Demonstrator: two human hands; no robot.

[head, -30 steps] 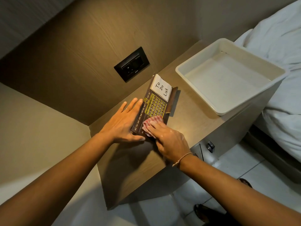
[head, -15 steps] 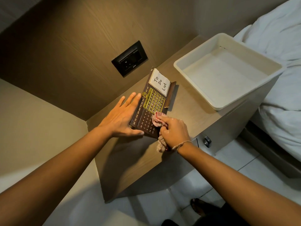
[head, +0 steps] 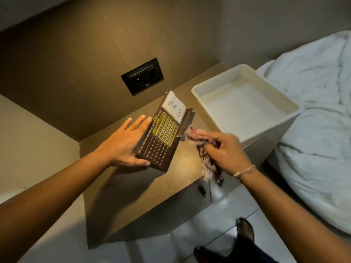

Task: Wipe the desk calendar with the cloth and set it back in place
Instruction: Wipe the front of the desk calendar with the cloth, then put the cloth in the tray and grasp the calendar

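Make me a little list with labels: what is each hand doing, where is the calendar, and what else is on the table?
left hand: open, flat against the calendar's left edge, steadying it
right hand: shut on the cloth, just right of the calendar
calendar: brown, on the table, with a To Do List note on its top end
tub: white, looks empty, at the table's right end
wall: black socket

Wooden bedside table (head: 133, 194), top surface. On it lie a brown desk calendar (head: 161, 143) and a white plastic tub (head: 269, 130).
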